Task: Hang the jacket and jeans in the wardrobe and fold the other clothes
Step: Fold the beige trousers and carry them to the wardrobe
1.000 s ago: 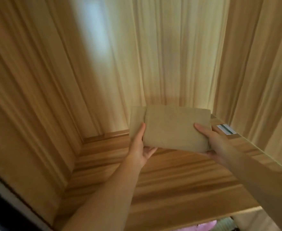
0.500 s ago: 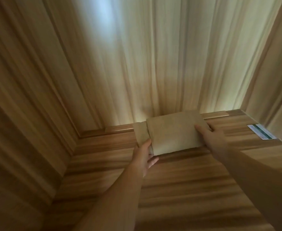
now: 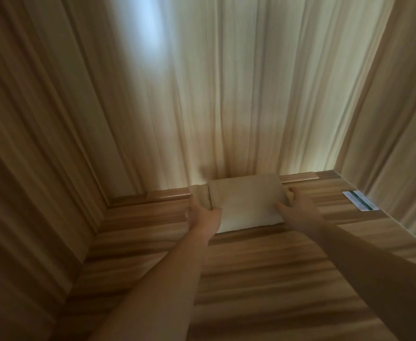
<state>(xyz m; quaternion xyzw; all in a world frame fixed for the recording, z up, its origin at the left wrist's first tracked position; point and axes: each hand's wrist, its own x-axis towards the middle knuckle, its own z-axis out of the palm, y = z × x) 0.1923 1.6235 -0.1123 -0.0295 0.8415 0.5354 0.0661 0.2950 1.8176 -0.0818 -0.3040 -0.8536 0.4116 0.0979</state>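
Note:
A folded beige garment (image 3: 245, 203) lies flat on the wooden wardrobe shelf (image 3: 263, 279), close to the back wall. My left hand (image 3: 202, 212) grips its left edge, fingers curled over the fold. My right hand (image 3: 294, 205) holds its right edge, thumb on top of the cloth and fingers round the side. Both arms reach forward into the compartment.
The compartment has a wooden back wall (image 3: 226, 94), a left wall (image 3: 29, 168) and a right wall (image 3: 404, 119). A white sticker with a green stripe (image 3: 359, 200) lies on the shelf at the far right. Bare shelf stretches in front of the garment.
Both hands have carried the folded garment deeper into the compartment and lowered it from above the shelf down onto the shelf near the back wall.

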